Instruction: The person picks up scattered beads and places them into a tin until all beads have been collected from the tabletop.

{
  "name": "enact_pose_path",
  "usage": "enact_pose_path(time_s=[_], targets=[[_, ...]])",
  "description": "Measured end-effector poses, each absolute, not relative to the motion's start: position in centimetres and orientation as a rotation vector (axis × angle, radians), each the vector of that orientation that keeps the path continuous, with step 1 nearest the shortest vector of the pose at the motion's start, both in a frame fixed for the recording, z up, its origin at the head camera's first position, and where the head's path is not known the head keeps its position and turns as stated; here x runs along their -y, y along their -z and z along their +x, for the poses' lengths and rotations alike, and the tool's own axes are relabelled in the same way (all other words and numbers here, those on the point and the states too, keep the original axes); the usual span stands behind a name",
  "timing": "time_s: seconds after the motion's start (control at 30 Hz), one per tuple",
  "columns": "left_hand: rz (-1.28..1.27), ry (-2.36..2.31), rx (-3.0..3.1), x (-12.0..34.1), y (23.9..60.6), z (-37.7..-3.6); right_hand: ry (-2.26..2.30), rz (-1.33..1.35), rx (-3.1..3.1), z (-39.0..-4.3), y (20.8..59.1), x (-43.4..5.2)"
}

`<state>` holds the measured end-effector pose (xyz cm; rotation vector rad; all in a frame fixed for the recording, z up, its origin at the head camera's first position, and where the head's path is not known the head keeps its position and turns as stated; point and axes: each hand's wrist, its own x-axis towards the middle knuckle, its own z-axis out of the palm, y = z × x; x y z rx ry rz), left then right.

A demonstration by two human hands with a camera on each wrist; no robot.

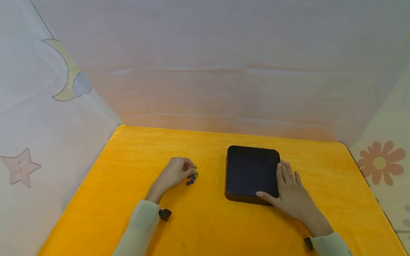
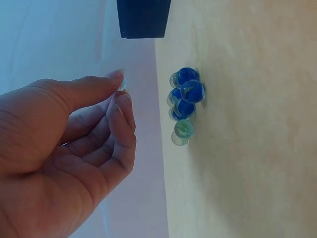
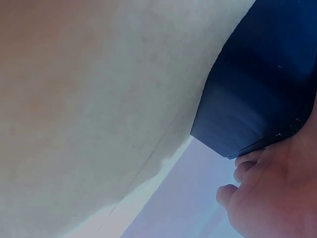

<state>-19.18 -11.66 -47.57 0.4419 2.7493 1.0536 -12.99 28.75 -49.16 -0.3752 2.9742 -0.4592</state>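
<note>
My left hand (image 1: 175, 172) is raised a little over a cluster of glass marbles (image 1: 192, 179), left of the box. Between thumb and index fingertip it pinches a marble (image 2: 123, 85), pale and glassy, mostly hidden by the fingers. In the left wrist view the cluster shows several blue marbles (image 2: 192, 91) and a green-swirled marble (image 2: 184, 128) at one end. A black square box (image 1: 252, 173) with an open top stands right of centre. Along its right wall lies my right hand (image 1: 294, 197), fingers straight against the outside and thumb over the near rim.
An orange-yellow cloth (image 1: 205, 231) covers the table. Pale fabric walls (image 1: 202, 64) close off the back and both sides. Dark wrist cameras (image 1: 165, 214) sit by the sleeves.
</note>
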Motion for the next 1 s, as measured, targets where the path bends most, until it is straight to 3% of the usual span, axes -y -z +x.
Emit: enact_pose_path(time_s=[1.0], targets=[[0.504, -1.110, -2.678, 7.3, 46.3, -20.8, 0.453, -0.364, -2.956, -13.1, 49.3, -28.9]])
